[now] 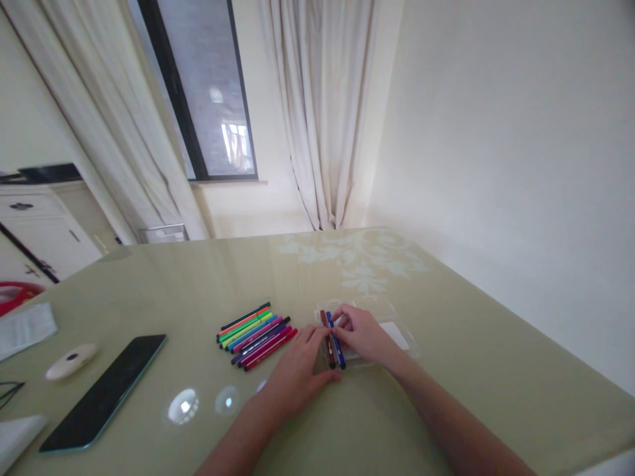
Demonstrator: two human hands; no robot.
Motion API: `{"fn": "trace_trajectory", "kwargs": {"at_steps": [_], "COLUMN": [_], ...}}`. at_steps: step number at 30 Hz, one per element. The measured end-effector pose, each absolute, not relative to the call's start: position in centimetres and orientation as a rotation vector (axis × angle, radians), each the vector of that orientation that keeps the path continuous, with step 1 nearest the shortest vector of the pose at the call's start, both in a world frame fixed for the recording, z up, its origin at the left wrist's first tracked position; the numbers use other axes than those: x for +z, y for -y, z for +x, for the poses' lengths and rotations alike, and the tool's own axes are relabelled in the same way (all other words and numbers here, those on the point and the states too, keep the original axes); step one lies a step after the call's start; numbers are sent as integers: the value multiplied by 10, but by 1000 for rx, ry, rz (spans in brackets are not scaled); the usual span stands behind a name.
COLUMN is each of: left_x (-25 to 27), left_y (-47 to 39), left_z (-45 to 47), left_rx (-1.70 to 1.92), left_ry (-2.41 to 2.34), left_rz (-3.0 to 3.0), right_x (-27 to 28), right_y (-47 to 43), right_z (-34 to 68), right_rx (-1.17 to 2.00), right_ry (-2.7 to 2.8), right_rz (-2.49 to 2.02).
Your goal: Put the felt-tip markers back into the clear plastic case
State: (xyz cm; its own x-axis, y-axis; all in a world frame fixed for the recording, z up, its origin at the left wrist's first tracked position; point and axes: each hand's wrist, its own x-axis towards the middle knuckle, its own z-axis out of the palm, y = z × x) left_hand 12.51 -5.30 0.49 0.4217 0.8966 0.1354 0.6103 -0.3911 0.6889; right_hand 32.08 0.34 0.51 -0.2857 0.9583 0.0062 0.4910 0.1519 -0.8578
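A blue marker [339,350] and a dark red marker [330,350] lie side by side at the left end of a clear plastic case [381,309]. My right hand [361,334] reaches over the case, its thumb and forefinger pinched at the blue marker. My left hand [300,360] lies to the left, its fingers stretched to the dark red marker and its thumb spread apart near the markers' lower ends. Left of that hand, several coloured markers [255,335] lie in a slanted row on the table.
On the left of the glossy table [198,277] lie a dark tablet-like slab [106,390], a white oval object [73,361] and a paper sheet [27,329]. A white wall [520,165] runs along the right edge. Curtains [322,99] hang behind.
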Motion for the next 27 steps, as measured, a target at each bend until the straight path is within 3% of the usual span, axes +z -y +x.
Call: {"fn": "trace_trajectory", "kwargs": {"at_steps": [27], "left_x": [3], "left_y": [55], "left_z": [126], "left_rx": [605], "left_ry": [-1275], "left_rz": [2331], "right_x": [4], "right_y": [-6], "right_z": [321], "right_rx": [829], "right_ry": [1965], "right_rz": [-1391]}}
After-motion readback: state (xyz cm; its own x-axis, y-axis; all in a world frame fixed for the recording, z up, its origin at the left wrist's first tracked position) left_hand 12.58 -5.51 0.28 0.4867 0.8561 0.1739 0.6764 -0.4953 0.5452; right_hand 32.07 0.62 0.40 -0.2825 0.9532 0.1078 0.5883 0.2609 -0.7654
